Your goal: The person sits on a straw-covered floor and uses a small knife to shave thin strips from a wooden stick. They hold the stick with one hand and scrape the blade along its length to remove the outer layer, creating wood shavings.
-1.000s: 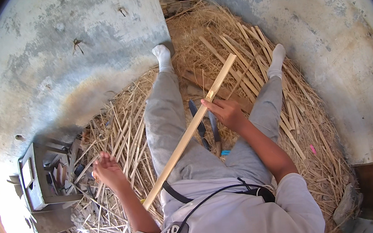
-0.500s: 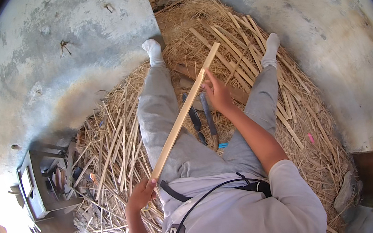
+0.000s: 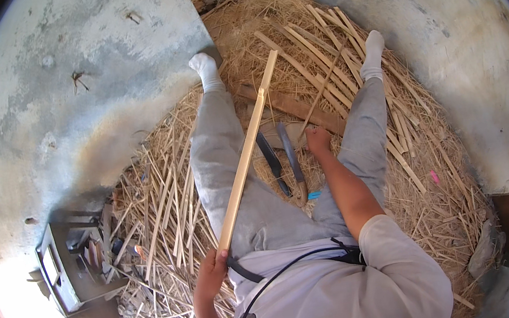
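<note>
My left hand [image 3: 210, 275] is closed round the near end of a long split bamboo strip [image 3: 244, 165]. The strip slants up and away over my left thigh, with a raised sliver near its far end. My right hand [image 3: 318, 141] is off the strip and low between my legs, fingers curled in; whatever it may hold is hidden. Close by it a thin brown stick [image 3: 326, 88] crosses a wooden board [image 3: 296, 107]. Between my thighs lie a dark-bladed tool [image 3: 273, 164] and a second long tool [image 3: 291, 161] with a curved brown end.
Several bamboo strips [image 3: 311, 53] lie ahead by my right foot, more cut strips [image 3: 167, 201] at my left. A metal frame box [image 3: 71, 270] stands at the far left. Walls [image 3: 99, 83] close in on both sides. A blue object [image 3: 314, 195] lies by my right thigh.
My right hand has let go of the bamboo strip's far part and dropped nearer the floor, fingers now curled. The strip's far end has swung left, still in my left hand.
</note>
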A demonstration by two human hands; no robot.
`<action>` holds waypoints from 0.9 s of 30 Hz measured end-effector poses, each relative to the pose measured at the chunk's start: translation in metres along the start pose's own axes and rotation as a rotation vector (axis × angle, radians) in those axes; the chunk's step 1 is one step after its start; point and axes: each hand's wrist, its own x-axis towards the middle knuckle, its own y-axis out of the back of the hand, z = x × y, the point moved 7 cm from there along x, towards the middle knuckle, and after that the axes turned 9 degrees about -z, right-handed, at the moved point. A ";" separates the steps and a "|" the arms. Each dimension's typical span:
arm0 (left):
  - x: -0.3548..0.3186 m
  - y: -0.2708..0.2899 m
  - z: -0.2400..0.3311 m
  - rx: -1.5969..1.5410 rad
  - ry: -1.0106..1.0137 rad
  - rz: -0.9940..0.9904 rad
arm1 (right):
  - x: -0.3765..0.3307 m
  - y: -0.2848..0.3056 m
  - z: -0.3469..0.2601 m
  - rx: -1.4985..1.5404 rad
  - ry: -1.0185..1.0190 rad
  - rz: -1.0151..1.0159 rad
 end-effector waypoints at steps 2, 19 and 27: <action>-0.002 -0.002 0.006 0.036 0.043 0.003 | -0.009 -0.002 -0.024 0.068 -0.058 -0.037; 0.006 -0.007 0.022 0.068 0.073 -0.019 | -0.025 0.011 -0.086 0.610 0.408 -0.057; 0.007 -0.006 0.020 0.084 0.026 0.004 | -0.280 0.031 -0.297 -0.020 1.389 -0.142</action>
